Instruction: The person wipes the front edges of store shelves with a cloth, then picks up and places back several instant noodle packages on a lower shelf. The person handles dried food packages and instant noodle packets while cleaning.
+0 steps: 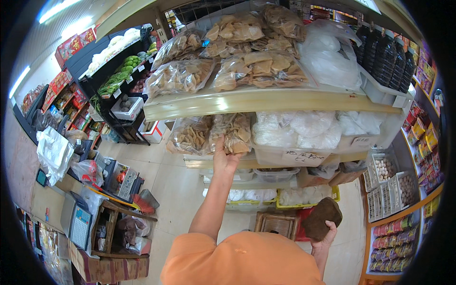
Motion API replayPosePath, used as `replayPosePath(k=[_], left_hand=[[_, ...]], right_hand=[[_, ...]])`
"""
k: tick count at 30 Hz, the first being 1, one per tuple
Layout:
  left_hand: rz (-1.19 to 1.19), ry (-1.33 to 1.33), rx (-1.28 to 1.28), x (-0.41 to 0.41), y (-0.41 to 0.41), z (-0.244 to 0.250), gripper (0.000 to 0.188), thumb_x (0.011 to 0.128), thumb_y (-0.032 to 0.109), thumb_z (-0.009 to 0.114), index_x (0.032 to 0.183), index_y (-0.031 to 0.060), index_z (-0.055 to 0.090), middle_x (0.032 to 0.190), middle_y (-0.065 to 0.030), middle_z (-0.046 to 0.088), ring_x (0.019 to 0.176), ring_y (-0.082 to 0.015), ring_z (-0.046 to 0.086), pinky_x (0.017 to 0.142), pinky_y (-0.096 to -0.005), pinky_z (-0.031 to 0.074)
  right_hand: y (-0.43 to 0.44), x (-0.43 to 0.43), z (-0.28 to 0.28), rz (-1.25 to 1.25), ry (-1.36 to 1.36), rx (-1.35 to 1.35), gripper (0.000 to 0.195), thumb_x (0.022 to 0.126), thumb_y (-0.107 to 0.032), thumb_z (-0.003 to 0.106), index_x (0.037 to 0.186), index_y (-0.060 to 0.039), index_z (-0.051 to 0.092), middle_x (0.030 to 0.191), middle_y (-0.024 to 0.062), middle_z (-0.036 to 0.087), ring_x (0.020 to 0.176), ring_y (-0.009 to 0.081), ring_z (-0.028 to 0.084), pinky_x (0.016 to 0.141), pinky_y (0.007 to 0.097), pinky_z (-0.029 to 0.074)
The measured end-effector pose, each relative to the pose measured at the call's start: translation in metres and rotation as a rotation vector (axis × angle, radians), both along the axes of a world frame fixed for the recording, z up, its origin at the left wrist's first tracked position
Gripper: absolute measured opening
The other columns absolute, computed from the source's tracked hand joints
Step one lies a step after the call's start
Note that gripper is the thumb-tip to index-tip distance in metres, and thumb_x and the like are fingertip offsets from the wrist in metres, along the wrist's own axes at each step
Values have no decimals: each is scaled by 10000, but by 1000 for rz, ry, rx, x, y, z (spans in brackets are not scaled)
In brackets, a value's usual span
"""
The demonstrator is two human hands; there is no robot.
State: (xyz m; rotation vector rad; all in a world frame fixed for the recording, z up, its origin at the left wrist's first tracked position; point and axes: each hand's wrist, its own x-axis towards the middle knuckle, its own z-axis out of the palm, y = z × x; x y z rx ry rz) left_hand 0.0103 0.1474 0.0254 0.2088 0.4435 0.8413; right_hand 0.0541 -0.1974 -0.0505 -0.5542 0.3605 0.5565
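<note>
My left hand (225, 160) reaches to the second shelf and touches a clear plastic bag of brown dried food pieces (233, 131); whether its fingers grip the bag is hard to tell. Beside it on the left lies a similar bag (188, 137). Low at the right, my right hand (326, 235) holds a dark brown cloth (320, 218), folded or bunched, away from the shelves. Larger bags of the same dried pieces (263, 69) fill the top shelf (270, 103).
A plastic bin of white bagged goods (292, 155) stands right of my left hand. Dark bottles (384, 57) sit in a tray at the upper right. Egg crates (392, 188) and a wooden stool (276, 225) are lower down. A counter scale (79, 221) stands at left.
</note>
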Motion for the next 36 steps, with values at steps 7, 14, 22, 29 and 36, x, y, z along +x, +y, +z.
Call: replayPosePath(k=[7,14,22,29,36], left_hand=[[-78,-173,20,-1,3,4,361,773,128,557,1108,49,451,1122,-119,494,1061,-298,453,894,-513,358],[17,-98,183,-19,-35,28,324,716,77,593,1018,25,488,1037,-104,538,964,-265,512,858,-455,408],[-41,135,383,-113,-69,71,469,664,50,538,1117,-15,436,1074,-131,531,976,-267,522,902,-399,389],[-38,-60,675,-156,-74,115,675,558,83,534,1192,-49,344,1112,-183,489,1008,-314,500,902,-415,394],[236,-27,983,-173,-31,166,672,636,261,503,1211,-40,326,1154,-220,452,1014,-343,490,871,-453,403]], right_hand=[[4,0,2,62,-37,19,519,603,-126,477,1112,-33,444,1039,147,517,927,321,517,793,455,446],[6,4,8,96,3,-24,504,606,-125,475,1099,-27,452,1013,145,533,912,317,527,786,446,453],[6,12,-1,195,9,44,488,606,-116,475,1086,-29,462,1005,142,538,902,315,530,788,433,455],[16,20,-6,245,-39,12,480,606,-109,481,1079,-28,462,1008,136,532,905,311,524,795,437,446],[32,14,-6,296,26,53,488,598,-104,492,1077,-18,456,1004,136,527,900,319,519,790,433,449]])
